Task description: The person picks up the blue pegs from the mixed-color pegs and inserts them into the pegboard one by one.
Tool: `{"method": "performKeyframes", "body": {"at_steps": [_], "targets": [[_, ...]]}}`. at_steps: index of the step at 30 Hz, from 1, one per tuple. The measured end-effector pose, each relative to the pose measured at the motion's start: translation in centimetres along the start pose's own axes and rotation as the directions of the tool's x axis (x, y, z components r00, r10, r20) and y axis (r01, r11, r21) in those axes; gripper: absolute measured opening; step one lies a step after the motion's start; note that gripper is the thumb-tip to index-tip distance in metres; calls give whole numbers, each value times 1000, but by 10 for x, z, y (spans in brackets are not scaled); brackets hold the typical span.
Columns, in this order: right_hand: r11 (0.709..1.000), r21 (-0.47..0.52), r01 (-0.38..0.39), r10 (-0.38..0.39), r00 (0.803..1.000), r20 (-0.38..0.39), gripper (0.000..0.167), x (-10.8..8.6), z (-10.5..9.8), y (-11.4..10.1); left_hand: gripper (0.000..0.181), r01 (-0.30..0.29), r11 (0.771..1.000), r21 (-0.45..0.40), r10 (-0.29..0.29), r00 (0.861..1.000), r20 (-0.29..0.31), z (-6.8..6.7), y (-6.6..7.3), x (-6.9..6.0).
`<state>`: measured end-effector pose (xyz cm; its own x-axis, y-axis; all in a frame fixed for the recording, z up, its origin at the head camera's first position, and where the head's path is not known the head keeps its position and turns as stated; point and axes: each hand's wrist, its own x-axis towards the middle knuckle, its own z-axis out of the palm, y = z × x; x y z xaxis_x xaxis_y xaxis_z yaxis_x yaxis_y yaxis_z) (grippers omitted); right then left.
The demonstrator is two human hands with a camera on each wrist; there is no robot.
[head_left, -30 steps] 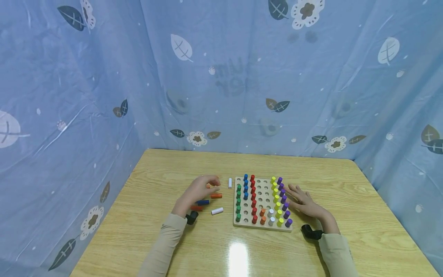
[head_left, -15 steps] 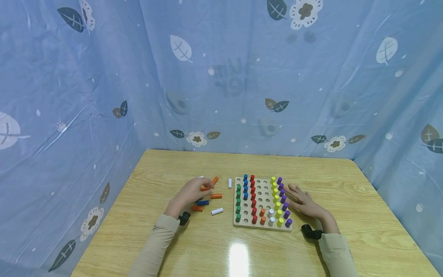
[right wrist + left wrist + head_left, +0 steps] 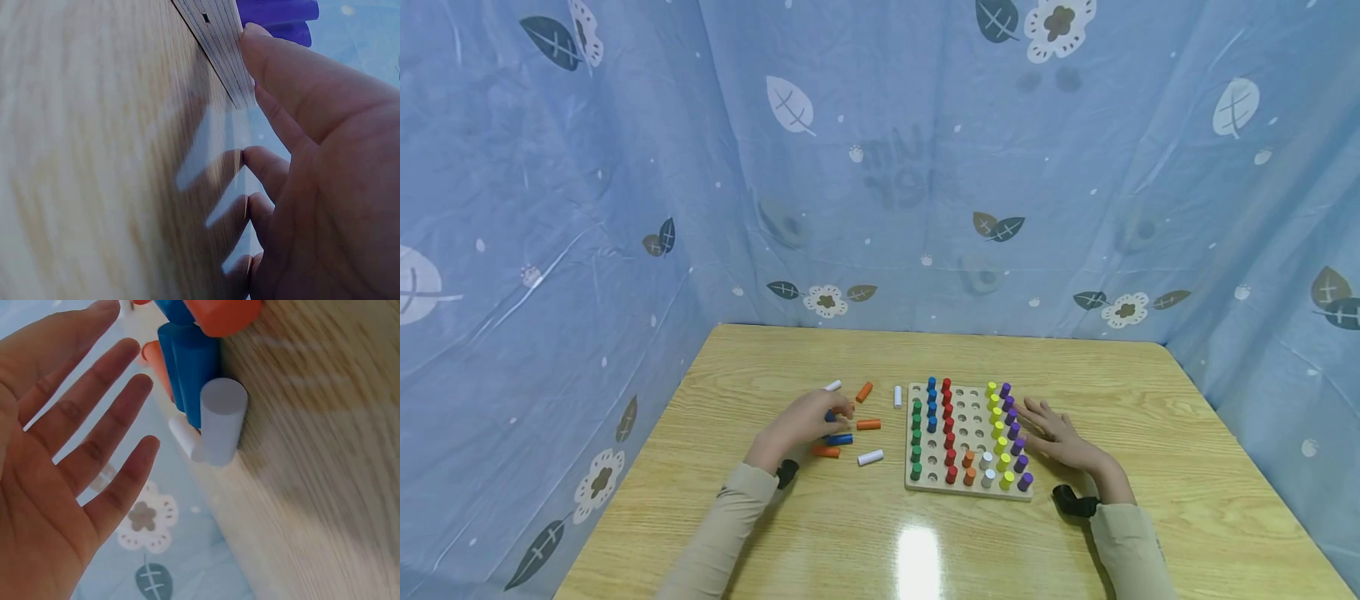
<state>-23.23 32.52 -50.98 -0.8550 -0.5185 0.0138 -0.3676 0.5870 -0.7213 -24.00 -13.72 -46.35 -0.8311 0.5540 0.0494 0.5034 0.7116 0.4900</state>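
Head view, nearest first: a white peg [image 3: 871,457] and an orange peg [image 3: 827,452] lie on the bench [image 3: 760,533] left of centre. Just beyond, a blue peg [image 3: 841,439], long axis across the frame, lies just below the fingers of the left hand [image 3: 801,421], the nearer hand to the loose pegs. Those fingers are spread and hold nothing in the left wrist view; the hand hides part of the cluster. A second orange peg [image 3: 868,424] lies crosswise, right of the fingertips. Right of centre, the pegboard [image 3: 940,488] bears upright pegs; the right hand [image 3: 1060,440], fingers apart, has its thumb at the board's right edge. Behind hangs blue patterned cloth [image 3: 925,183].
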Motion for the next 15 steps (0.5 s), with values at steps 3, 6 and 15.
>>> {"method": "performKeyframes", "body": {"at_steps": [3, 6, 15], "targets": [[1000, -5, 3, -3, 1000, 0, 56, 0, 0, 1, 12, -21, 999, 30, 20, 1000, 11, 1, -4, 1], [1000, -4, 12, -12, 1000, 3, 55, 0, 0, 1, 12, -22, 998, 52, 20, 999, 27, 3, -7, 1], [1000, 2, 19, -19, 1000, 4, 55, 0, 0, 2, 17, 5, 998, 63, -9, 998, 63, 5, -13, 2]]}}
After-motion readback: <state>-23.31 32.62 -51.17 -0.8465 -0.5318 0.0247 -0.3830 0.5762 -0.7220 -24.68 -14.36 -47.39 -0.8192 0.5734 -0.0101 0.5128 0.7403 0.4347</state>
